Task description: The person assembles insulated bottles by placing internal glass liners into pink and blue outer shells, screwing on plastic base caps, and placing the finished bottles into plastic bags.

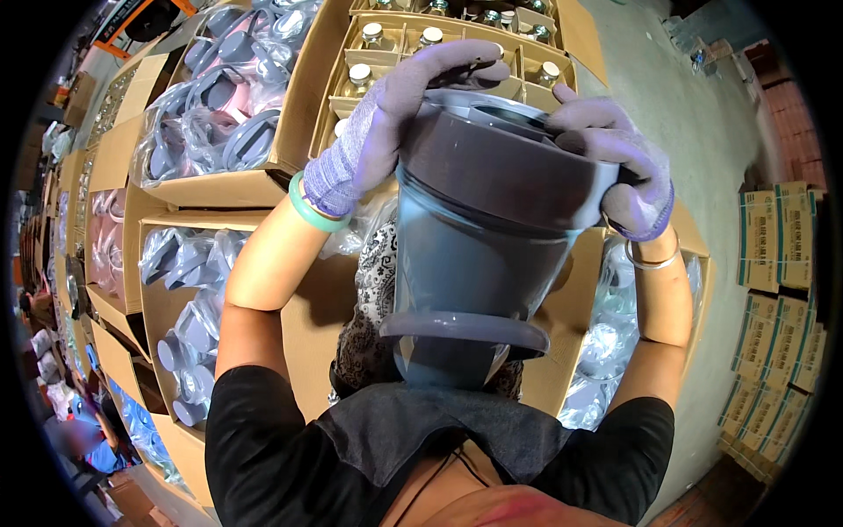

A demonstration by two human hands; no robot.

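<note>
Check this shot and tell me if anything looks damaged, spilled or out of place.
Nothing stands out. Both gloved hands, left hand and right hand, grip the rim of the grey plastic container, which looks whole. The cardboard boxes of bagged plastic parts and jars look orderly.

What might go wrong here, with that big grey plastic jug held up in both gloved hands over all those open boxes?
1. The left hand and right hand grip only the top rim of the jug; in gloves, it may slip.
2. If dropped, it could land on the small glass bottles in the divided box below.
3. The jug blocks much of the person's view, so a hand could bump a cardboard box.
</note>
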